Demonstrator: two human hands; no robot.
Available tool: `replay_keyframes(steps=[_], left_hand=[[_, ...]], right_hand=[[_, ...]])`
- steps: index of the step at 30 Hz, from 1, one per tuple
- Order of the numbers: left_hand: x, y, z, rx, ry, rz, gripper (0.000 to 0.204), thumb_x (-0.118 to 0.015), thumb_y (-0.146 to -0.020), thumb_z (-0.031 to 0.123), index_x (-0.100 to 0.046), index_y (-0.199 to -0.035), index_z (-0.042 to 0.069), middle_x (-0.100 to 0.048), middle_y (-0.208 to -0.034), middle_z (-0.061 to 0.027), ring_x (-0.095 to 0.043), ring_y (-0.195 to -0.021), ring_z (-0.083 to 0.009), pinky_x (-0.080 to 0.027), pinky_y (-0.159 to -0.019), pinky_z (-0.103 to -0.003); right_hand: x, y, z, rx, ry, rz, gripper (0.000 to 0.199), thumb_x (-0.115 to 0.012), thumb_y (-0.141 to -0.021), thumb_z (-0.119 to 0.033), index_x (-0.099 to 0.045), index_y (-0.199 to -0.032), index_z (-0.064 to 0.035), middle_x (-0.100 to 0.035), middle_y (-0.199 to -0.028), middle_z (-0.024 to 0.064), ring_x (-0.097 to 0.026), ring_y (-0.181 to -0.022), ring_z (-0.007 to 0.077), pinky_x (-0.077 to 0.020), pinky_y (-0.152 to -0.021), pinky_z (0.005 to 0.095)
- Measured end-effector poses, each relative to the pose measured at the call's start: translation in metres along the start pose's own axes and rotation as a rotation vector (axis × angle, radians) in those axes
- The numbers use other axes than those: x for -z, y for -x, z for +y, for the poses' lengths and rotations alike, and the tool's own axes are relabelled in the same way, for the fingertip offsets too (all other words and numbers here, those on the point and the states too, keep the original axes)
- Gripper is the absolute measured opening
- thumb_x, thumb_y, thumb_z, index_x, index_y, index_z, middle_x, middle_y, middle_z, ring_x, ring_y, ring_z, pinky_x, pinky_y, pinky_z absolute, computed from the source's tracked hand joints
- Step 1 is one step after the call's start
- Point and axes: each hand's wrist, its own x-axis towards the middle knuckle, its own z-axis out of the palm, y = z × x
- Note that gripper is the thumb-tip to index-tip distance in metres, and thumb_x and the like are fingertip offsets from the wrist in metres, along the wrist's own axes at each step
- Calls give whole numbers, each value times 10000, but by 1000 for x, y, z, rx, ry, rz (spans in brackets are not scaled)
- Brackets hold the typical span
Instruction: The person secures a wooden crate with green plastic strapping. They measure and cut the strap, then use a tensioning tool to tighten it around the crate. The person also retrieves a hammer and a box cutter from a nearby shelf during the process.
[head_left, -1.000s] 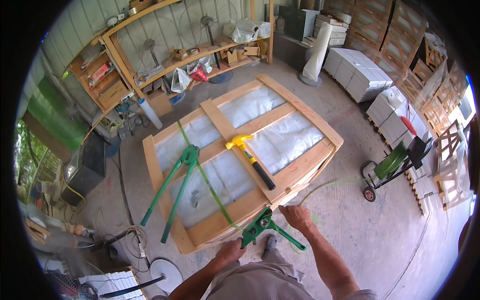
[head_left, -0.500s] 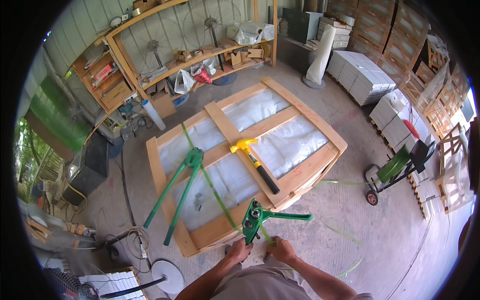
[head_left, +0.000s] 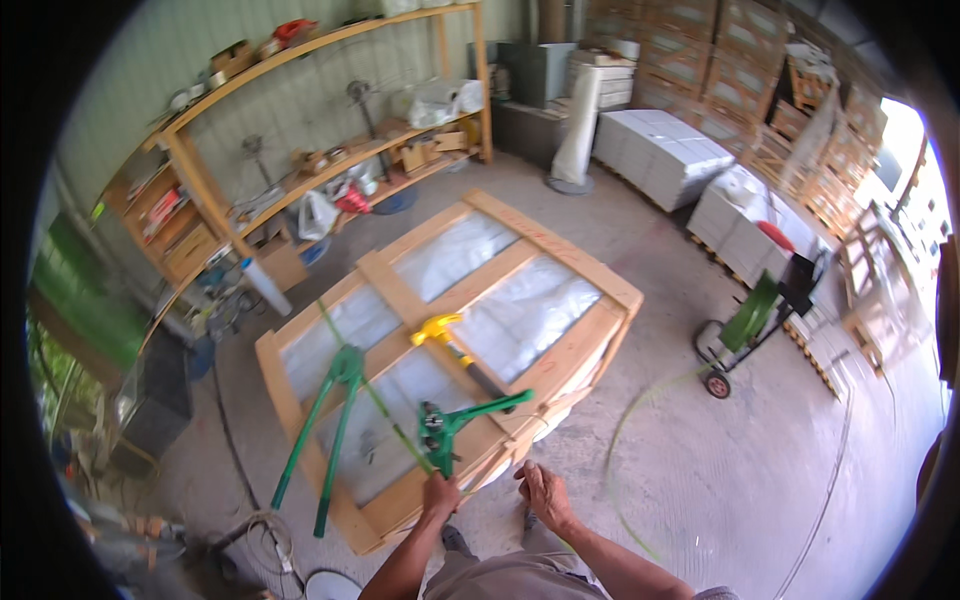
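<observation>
My left hand (head_left: 440,495) is closed around the lower end of a green strapping tensioner (head_left: 438,432), which is over the near edge of a wooden crate (head_left: 398,298). To its right, apart from the tool, my right hand (head_left: 545,495) has its fingers curled; what they hold, if anything, is hard to see. A green strap (head_left: 385,415) runs across the crate top toward the tensioner. A long-handled green strapping sealer (head_left: 345,375) lies at the left. Behind the tensioner's lever lies a yellow-headed claw hammer (head_left: 462,352). White plastic wrapping (head_left: 535,315) shows between the boards.
At the right stands a wheeled strap dispenser (head_left: 750,320), its loose strap (head_left: 612,450) looping over the floor. Wrapped white stacks (head_left: 665,155) sit on pallets behind. A wooden shelf (head_left: 350,160) lines the back wall. Cables (head_left: 228,420) cross the floor at left.
The tensioner has shifted left and farther over the crate with my left hand. My right hand has come away from the strap beside the tool. The whole view has also shifted.
</observation>
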Motion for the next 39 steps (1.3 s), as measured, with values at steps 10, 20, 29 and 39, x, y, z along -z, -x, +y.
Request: replay_keyframes(steps=[10,20,29,39], left_hand=[[-17,52,47,-566,191,-261,249,-545,-901,177,-546,-1095,19,-602,-1055,-192,-619,-887,-282,-490,-774,-347],[-23,71,80,105,1188,-721,245,-519,-935,253,-558,-986,17,-514,-642,-32,-478,-482,-155,-365,-414,-297],[-86,104,34,-800,-72,-486,153,-575,-800,94,-578,-950,64,-612,-757,-67,-618,-807,-194,-466,-684,-329],[-53,159,88,-199,541,-722,188,-500,-922,214,-574,-910,41,-560,-678,-21,-506,-583,-131,-386,-539,-289]], right_hand=[[5,39,54,140,175,-183,451,-292,-995,-373,-585,-974,-31,-537,-629,76,-541,-587,196,-458,-628,333],[46,39,20,285,287,-237,382,-503,-921,-400,-614,-1009,-45,-644,-843,111,-610,-718,285,-498,-692,354],[70,13,-10,930,657,-340,329,-716,-718,-219,-627,-1017,-114,-601,-997,64,-579,-947,275,-491,-800,368],[72,4,-19,974,841,-284,165,-648,-735,-151,-692,-894,-156,-642,-773,-11,-630,-719,192,-513,-552,302]])
